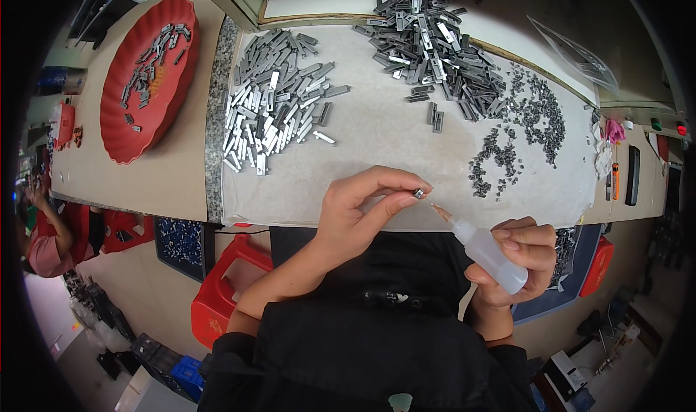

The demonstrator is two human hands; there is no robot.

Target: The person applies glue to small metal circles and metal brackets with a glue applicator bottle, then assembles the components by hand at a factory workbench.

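Observation:
Between thumb and index finger, my left hand (351, 212) pinches a small metal part (419, 194) above the table's front edge. My right hand (523, 256) is wrapped round a translucent white squeeze bottle (493, 258) with a thin amber-coloured nozzle (441, 213). The bottle is tilted, and its tip points at the metal part from close by; whether they touch I cannot tell. Beyond my hands on the white work surface (406, 151) lie a pile of grey and silver oblong metal pieces (272, 111), a bigger heap of darker ones (428, 42), and scattered tiny metal parts (496, 162).
A red scalloped tray (116, 122) with loose metal pieces stands at the far left. Below the table are a red stool (206, 307) and a dark bin of small blue and white parts (181, 245). An orange cutter (615, 182) lies at right. Another person (54, 238) sits at far left.

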